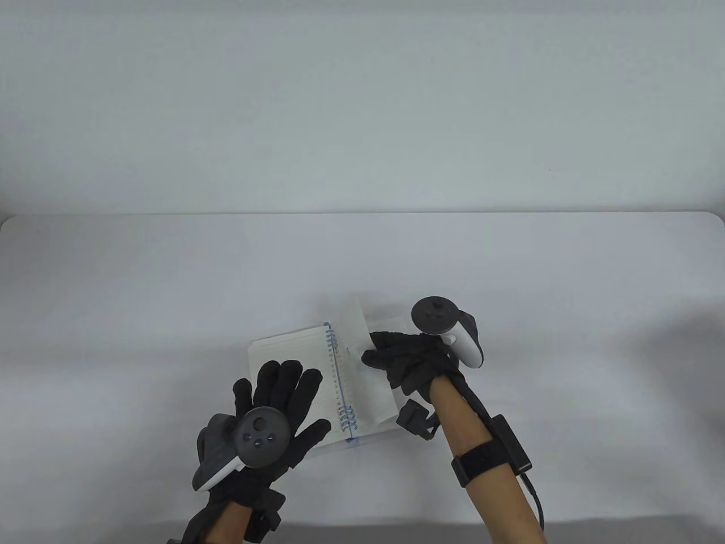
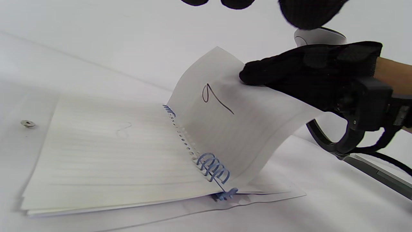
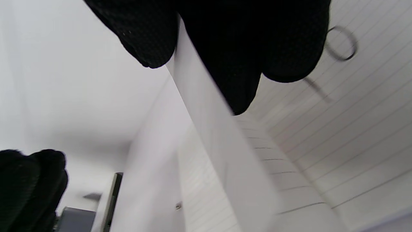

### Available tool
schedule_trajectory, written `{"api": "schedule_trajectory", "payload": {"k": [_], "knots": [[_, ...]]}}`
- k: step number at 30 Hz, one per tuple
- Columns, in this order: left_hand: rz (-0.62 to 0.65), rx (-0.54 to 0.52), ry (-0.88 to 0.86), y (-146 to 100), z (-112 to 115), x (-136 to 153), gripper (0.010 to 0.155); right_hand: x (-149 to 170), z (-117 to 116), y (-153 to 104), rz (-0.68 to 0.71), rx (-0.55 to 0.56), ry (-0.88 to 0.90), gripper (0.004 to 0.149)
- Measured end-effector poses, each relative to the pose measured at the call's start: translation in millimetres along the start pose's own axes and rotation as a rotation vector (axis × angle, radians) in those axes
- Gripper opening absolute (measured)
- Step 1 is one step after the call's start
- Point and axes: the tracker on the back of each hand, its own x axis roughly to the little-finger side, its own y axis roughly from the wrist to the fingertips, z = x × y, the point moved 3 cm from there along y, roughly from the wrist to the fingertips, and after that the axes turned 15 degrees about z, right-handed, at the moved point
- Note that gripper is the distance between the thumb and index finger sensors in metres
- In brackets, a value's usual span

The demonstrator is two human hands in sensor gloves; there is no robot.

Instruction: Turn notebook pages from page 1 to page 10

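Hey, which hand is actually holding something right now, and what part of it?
The right hand pinches the lifted page marked 9 at its outer free edge. The left hand holds nothing, resting over the notebook's left pages.

Left hand (image 1: pixel 272 413) hides notebook's (image 1: pixel 317 385) near-left corner.

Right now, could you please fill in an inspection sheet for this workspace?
Surface: white table, bare where visible.
Job's things: spiral notebook lying open; the lifted page bears a handwritten 9.
Clutter: nothing seen.
Grippers: left hand spread over the notebook's left side, contact unclear; right hand pinches the lifted page's edge.
Cables: a black cable runs along the right forearm from the strapped box.
Surroundings: plain white wall behind the table.
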Motion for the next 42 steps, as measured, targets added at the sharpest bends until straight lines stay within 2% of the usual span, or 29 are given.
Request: {"api": "schedule_trajectory", "payload": {"k": [10, 15, 18, 21, 25, 28, 33, 37, 39, 42], "knots": [[-0.004, -0.017, -0.012, -2, -2, 2, 0.078, -5, -54, 37, 0.036, -0.061, 0.074, 0.056], [-0.006, -0.005, -0.006, -1, 0, 2, 0.077, -1, -77, 48, 0.004, -0.098, 0.019, 0.057], [-0.006, -0.006, -0.009, -1, 0, 2, 0.077, 3, -89, 52, -0.023, -0.145, 0.005, 0.061], [-0.003, -0.010, -0.013, -1, -1, 2, 0.077, 8, -99, 54, -0.027, -0.219, 0.027, 0.072], [0.002, -0.010, -0.011, -1, -1, 2, 0.078, 10, -101, 52, 0.000, -0.232, 0.116, 0.078], [0.004, -0.014, -0.009, -2, -1, 2, 0.078, 8, -92, 48, 0.017, -0.197, 0.106, 0.078], [0.006, 0.000, -0.006, -1, 0, 1, 0.077, 1, -47, 22, 0.064, -0.062, 0.042, 0.078], [0.008, 0.014, 0.004, 0, 2, 0, 0.078, -6, -5, -11, 0.092, 0.055, -0.088, 0.079], [0.005, 0.020, 0.009, 1, 3, -1, 0.078, -10, 15, -33, 0.099, 0.078, -0.218, 0.079], [0.003, 0.026, 0.015, 1, 4, -1, 0.077, -14, 35, -64, 0.114, 0.108, -0.306, 0.080]]}}
